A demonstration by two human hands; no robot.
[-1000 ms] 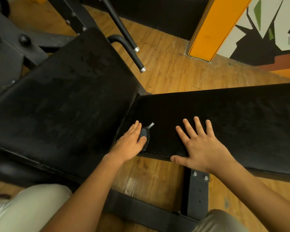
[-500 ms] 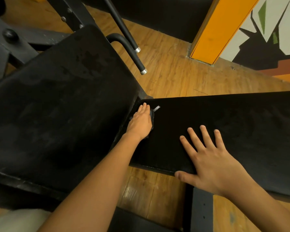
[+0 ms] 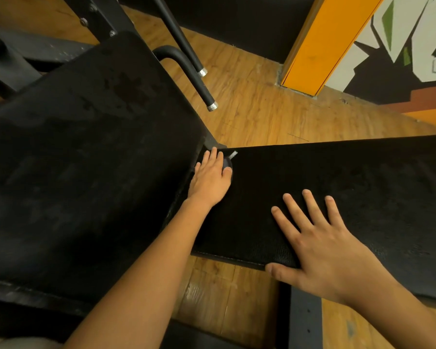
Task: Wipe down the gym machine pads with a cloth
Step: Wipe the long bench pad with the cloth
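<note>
A: One small dark cloth wad [image 3: 227,164] sits at the flat black vinyl bench pad's [image 3: 337,185] 10 o'clock corner, under the left hand's [image 3: 210,177] straight, pressing fingers.
B: Risk?
A: It could slide into the gap by the tilted black back pad [image 3: 86,159] and drop. The right hand [image 3: 320,238] lies flat, fingers spread. The bench pad runs 9 to 3 — the cloth's white tag [image 3: 232,154] points to 1 o'clock.

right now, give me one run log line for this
step: wipe flat pad | left hand: presses cloth on its far corner, beside angled pad | right hand: spread flat on near edge
</note>
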